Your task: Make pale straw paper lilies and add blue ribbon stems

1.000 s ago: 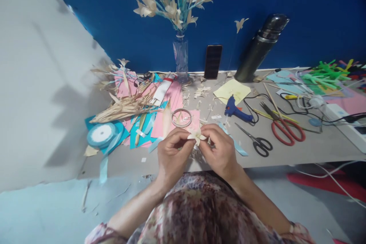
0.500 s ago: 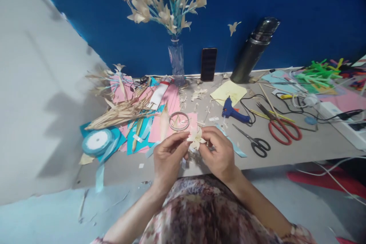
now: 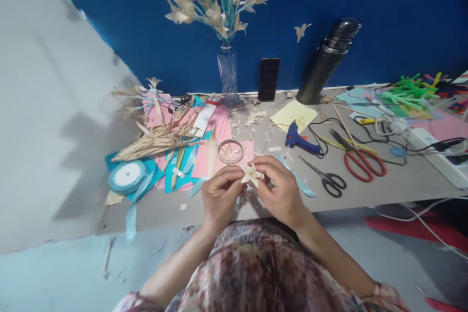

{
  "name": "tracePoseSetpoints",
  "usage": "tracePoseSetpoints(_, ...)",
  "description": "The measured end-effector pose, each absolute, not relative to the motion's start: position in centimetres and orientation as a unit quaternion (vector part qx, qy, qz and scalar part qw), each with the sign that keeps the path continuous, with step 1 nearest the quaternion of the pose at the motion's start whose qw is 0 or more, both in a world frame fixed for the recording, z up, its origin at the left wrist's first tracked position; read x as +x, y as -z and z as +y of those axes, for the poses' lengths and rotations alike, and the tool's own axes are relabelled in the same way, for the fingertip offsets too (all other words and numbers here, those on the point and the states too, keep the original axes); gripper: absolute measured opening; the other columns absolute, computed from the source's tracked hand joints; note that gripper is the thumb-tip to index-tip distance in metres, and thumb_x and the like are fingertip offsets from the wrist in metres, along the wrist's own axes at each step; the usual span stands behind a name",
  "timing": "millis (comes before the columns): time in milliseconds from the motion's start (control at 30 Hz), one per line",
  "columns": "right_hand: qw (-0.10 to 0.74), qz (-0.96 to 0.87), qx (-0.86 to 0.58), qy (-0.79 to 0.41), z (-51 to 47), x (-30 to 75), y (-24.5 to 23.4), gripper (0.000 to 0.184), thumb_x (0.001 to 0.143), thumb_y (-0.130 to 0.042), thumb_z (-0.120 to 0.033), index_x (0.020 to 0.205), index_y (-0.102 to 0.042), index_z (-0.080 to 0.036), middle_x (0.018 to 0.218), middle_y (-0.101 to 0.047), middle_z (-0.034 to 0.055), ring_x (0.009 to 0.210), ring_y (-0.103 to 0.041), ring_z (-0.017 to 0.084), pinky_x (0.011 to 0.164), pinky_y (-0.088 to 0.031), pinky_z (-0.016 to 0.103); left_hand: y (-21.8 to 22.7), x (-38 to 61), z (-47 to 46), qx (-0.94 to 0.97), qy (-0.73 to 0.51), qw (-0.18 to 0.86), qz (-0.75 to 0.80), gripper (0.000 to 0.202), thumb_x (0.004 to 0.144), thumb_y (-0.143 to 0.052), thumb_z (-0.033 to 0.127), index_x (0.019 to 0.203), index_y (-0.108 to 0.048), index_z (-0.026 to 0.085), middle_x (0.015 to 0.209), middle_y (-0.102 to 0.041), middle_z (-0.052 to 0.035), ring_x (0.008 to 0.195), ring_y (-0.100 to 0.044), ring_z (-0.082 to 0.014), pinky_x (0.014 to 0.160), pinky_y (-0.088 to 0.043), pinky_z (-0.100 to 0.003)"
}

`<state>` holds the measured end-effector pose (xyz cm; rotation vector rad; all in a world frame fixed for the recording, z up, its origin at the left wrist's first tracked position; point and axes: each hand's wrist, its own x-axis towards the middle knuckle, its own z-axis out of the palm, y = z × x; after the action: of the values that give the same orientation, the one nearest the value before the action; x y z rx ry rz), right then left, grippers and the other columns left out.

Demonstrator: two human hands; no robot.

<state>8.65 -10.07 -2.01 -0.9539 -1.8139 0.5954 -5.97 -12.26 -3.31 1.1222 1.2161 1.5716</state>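
Observation:
Both of my hands meet over the table's front edge around a small cream husk flower [image 3: 250, 174]. My left hand [image 3: 220, 197] pinches it from the left with thumb and fingers curled. My right hand [image 3: 281, 191] pinches it from the right, fingers closed at the petals. Just beyond the flower lie a roll of clear tape [image 3: 230, 150], pink paper sheets [image 3: 219, 131] and a strip of light blue ribbon [image 3: 300, 183].
A spool of blue ribbon [image 3: 127, 176] and dried husk strips [image 3: 157, 139] lie at left. A vase of husk flowers [image 3: 227, 70], a phone [image 3: 268, 79] and a dark flask [image 3: 327, 61] stand at the back. A blue glue gun [image 3: 299, 140], black scissors [image 3: 325, 179] and red scissors [image 3: 360, 158] lie at right.
My hands stay on the flower, and the fingers have shifted slightly around its petals. The view has swayed a little; nothing on the table has moved.

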Motion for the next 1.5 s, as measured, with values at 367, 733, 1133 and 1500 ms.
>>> tracePoseSetpoints(367,0.459,-0.760,-0.363,-0.283,-10.1,9.1,1.0,0.022,0.086,-0.057,-0.006,0.094,-0.069,-0.022,0.106,-0.070,0.0094,0.096,-0.069,0.020,0.078,-0.057,0.030,3.1,-7.2,-11.7,0.348,-0.570,0.597,0.445,0.024,0.065,-0.086,0.019,0.084,-0.071,0.015,0.077,-0.072,-0.0006,0.052,-0.059,-0.0090,0.050,-0.051,-0.021)
tracePoseSetpoints(733,0.467,-0.698,-0.349,-0.416,-10.1,9.3,0.5,0.011,0.087,-0.069,-0.016,0.089,-0.078,-0.021,0.100,-0.074,0.0075,0.085,-0.069,0.016,0.063,-0.053,0.024,3.4,-7.3,-11.8,0.447,-0.642,0.458,0.423,0.013,0.068,-0.087,0.020,0.075,-0.076,0.018,0.075,-0.073,-0.0031,0.069,-0.067,-0.0135,0.065,-0.054,-0.023)
tracePoseSetpoints(1133,0.466,-0.447,-0.241,-0.724,-11.2,6.4,2.7,0.025,0.080,-0.081,-0.029,0.105,-0.081,-0.027,0.117,-0.073,0.0057,0.111,-0.065,0.023,0.098,-0.049,0.037,3.7,-8.1,-12.6,0.552,-0.678,0.136,0.466,0.015,0.084,-0.074,0.012,0.096,-0.076,0.021,0.082,-0.071,-0.0026,0.075,-0.065,-0.0130,0.065,-0.052,-0.023)
tracePoseSetpoints(1500,0.407,-0.380,-0.219,-0.801,-12.6,5.6,3.0,0.045,0.071,-0.083,-0.023,0.115,-0.075,-0.025,0.111,-0.069,0.0047,0.093,-0.059,0.015,0.083,-0.047,0.026,5.8,-9.6,-12.4,0.623,-0.593,-0.063,0.505,0.020,0.086,-0.068,0.008,0.098,-0.078,0.021,0.090,-0.073,-0.0047,0.081,-0.069,-0.0144,0.077,-0.053,-0.024)
